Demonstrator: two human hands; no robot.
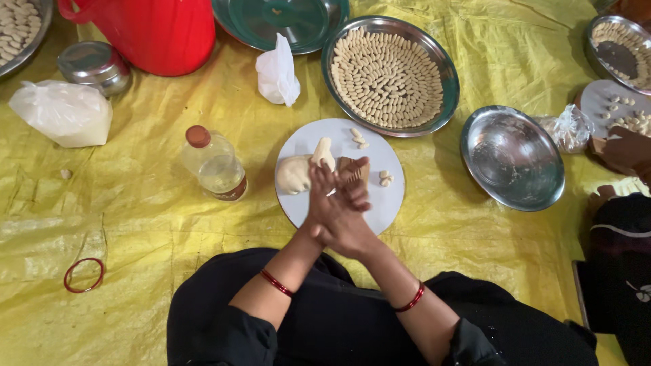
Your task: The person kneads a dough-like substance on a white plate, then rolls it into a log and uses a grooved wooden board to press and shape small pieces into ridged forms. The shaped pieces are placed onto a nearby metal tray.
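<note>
Pressing a pale strip of dough (323, 152) between the two palms, just above the far-left part of the white round board (393, 203), with the upper end of the strip sticking out above the fingertips. Holding the left hand (319, 203) and the right hand (352, 227) flat against each other, fingers laid close together and slightly crossed, not pinching; not showing how much of the strip is hidden inside. Working directly over the bigger dough lump (293, 174) and the wooden comb (357, 169), both lying on the board, with a few small shaped pieces (357, 138) near its far edge. Sitting cross-legged on the yellow plastic sheet (169, 224), with the oil bottle (214, 165) just to the left of the board, the steel tray (444, 108) of finished pieces beyond it, the empty steel bowl (512, 157) to the right, and another person's hand (627, 150) busy at the far right edge. Probably risking, with too much pressure, squeezing the strip thin and breaking it, or sticking it to the skin. Possibly risking also dropping the free end onto the lump below and joining with it, or letting it fall past the board onto the sheet and getting dirty. Perhaps knocking the bottle over with the left elbow, being so near.
</note>
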